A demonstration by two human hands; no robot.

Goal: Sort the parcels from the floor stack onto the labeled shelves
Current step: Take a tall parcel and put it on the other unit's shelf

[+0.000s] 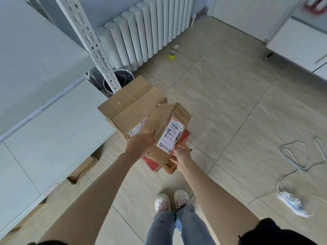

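Note:
A small worn cardboard parcel [161, 121] with a white shipping label [170, 135] is tilted above the floor stack. My left hand [140, 143] grips its near left edge, and my right hand [182, 153] pinches its near right corner beside the label. Under and behind it lies a larger brown box [127, 105] with its own label. A red parcel [154, 164] and a shallow brown box [172, 167] lie at the bottom of the stack. The white shelf boards [53, 131] stand to my left.
A perforated white shelf post [88, 41] rises at the left with a bin [122, 76] at its foot. More cardboard boxes [83, 167] sit under the lower shelf. A radiator [146, 29], a yellow tape roll [172, 55], and a cable with power strip [292, 202] lie around.

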